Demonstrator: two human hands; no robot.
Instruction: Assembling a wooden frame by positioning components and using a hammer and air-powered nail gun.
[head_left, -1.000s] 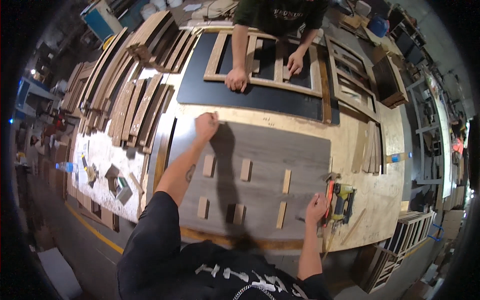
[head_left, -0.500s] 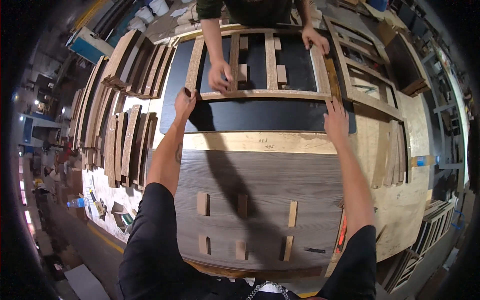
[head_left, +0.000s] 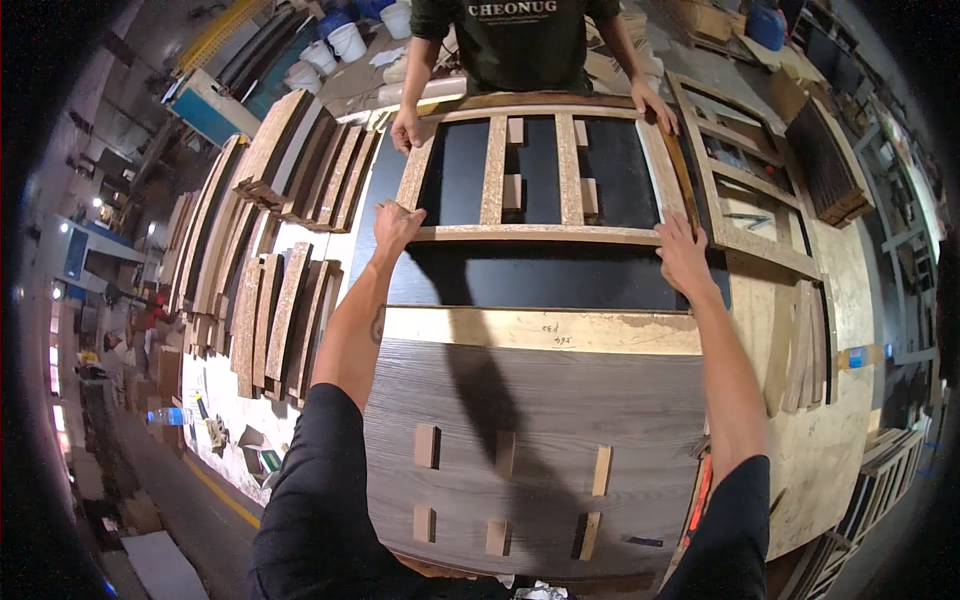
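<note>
A wooden frame (head_left: 536,235) with crossbars lies on a black panel (head_left: 560,275) on the far part of the workbench. My left hand (head_left: 397,224) is closed round its near left corner. At the near right corner my right hand (head_left: 683,248) grips the frame, fingers laid over the edge. Small wooden blocks (head_left: 513,192) stand beside the crossbars inside the frame. Across from me a co-worker's hand (head_left: 406,130) touches the far left corner, and the co-worker's other hand (head_left: 655,106) rests at the far right corner.
Nearer me lies a grey wood-grain panel (head_left: 540,400) bearing several small blocks (head_left: 427,446). Stacked wooden strips (head_left: 272,310) stand on the left. More frames (head_left: 760,200) lie on the right, near a bottle (head_left: 862,356). A box cutter (head_left: 698,495) with a red-orange body sits beside the grey panel.
The co-worker's hand on the left has gone from the near rail to the far left corner. My view has tilted up a little; both my hands stay at the near corners.
</note>
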